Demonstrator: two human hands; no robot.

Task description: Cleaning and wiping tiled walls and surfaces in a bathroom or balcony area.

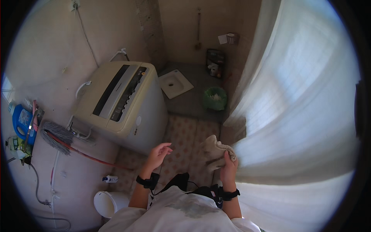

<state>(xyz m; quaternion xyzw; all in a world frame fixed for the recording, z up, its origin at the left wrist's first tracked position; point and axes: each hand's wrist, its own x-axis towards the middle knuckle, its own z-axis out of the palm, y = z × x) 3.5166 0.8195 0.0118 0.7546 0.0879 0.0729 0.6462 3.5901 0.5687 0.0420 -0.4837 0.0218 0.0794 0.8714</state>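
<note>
A folded beige cloth (216,150) hangs from my right hand (229,166), the thumb pressed over its near edge. Beside it on the right falls a long white curtain (278,139). My left hand (158,155) is raised in front of my body with its fingers loosely curved, holding nothing. Beyond that hand stands a top-loading washing machine (124,95) with its lid down. Both wrists wear black straps.
Against the left wall lean a string mop (58,137) and its red handle. A white bucket (108,204) and a small bottle (110,179) sit low left. Further off are a squat toilet (176,84), a green-lined waste bin (215,99) and a black rack (215,62).
</note>
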